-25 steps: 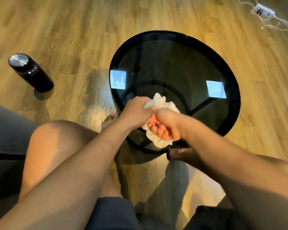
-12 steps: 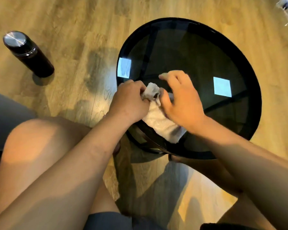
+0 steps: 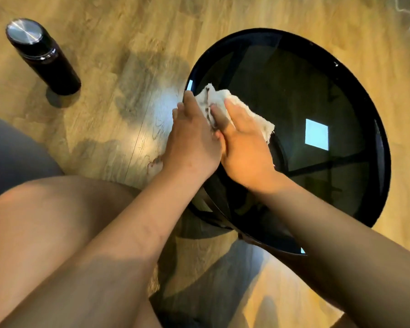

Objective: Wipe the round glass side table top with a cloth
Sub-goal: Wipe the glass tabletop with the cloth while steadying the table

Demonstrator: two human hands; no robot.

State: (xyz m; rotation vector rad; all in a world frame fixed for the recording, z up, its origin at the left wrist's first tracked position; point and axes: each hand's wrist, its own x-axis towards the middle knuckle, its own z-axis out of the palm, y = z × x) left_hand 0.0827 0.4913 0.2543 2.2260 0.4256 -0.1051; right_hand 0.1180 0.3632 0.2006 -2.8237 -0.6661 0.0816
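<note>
Underfoot wood floor (image 3: 140, 31), dark glass table (image 3: 317, 95)

Light wood plank floor (image 3: 128, 31), sunlit patches, grey seat edge (image 3: 12, 150)

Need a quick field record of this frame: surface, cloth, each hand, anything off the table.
surface: round glass table top, dark, black rim
cloth: white cloth, lying on the glass near the table's left edge
left hand: flat, fingers on the cloth's left part at the rim
right hand: flat, palm down, pressing the cloth
hands: side by side, touching
off table: black bottle with a metal cap, upright on the wooden floor, left of the table
reflections: bright square on the glass
</note>
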